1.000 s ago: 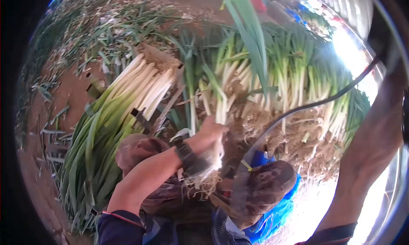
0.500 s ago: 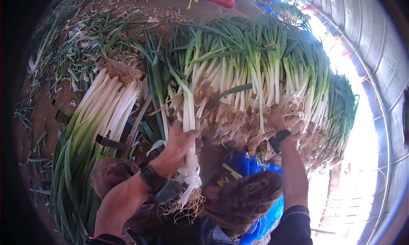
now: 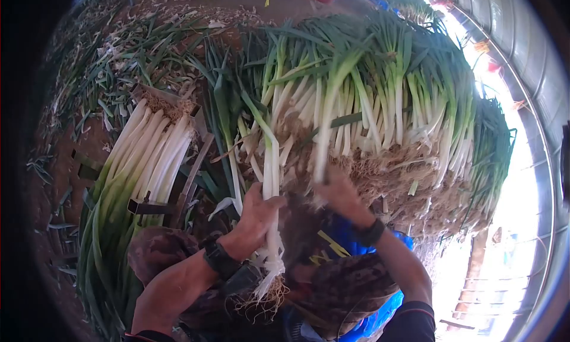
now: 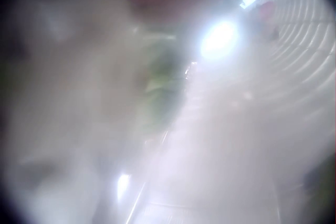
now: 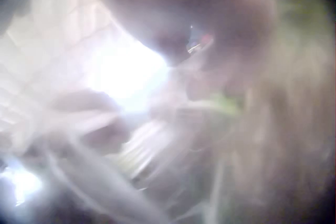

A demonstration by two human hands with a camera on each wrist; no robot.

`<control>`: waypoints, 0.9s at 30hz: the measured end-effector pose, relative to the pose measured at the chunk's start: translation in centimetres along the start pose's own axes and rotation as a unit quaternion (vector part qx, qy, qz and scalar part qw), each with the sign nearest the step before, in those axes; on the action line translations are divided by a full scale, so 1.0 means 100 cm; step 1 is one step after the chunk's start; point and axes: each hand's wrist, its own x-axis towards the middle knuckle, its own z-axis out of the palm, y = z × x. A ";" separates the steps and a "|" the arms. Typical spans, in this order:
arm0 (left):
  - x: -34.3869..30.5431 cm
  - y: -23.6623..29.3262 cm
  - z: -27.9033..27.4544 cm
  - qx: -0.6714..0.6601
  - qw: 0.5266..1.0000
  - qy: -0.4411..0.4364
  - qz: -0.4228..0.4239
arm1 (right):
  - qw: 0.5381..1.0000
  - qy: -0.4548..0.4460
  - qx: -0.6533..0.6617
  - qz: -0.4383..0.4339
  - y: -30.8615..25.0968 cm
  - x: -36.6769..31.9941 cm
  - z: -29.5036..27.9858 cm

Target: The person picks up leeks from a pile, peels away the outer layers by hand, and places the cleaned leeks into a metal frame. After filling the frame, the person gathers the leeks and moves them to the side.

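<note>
In the head view my left hand (image 3: 255, 216) grips white-stemmed green onions (image 3: 272, 164) low on their stems. Their roots (image 3: 270, 294) hang over my lap, with peeled white skin around the base. My right hand (image 3: 343, 194) holds another green onion (image 3: 324, 128) near its root end, in front of the pile, its green leaves leaning up and right. That hand is slightly blurred. Both wrist views are badly blurred; a blurred dark shape (image 5: 210, 19) covers the top of the right wrist view.
A long pile of green onions (image 3: 398, 104) lies ahead, roots toward me. Left, trimmed green onions (image 3: 142, 146) lie in a metal frame (image 3: 148, 206). Leaf scraps (image 3: 119, 57) cover the ground behind. Blue plastic (image 3: 371, 324) lies by my right knee, beside a curved sheeted wall (image 3: 522, 74).
My right arm came down from the right edge, reached into the pile's roots, then drew back left with a green onion. My left hand kept its hold throughout.
</note>
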 end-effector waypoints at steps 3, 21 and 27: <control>0.001 -0.011 -0.007 0.005 1.000 -0.002 0.022 | 0.985 -0.070 0.150 -0.039 -0.069 -0.041 0.034; 0.008 -0.007 -0.006 0.008 0.995 0.050 -0.081 | 0.968 -0.068 -0.191 0.151 0.071 0.122 0.002; 0.007 -0.009 -0.007 -0.025 0.996 0.032 -0.084 | 0.934 0.167 -0.136 0.286 0.115 0.156 0.030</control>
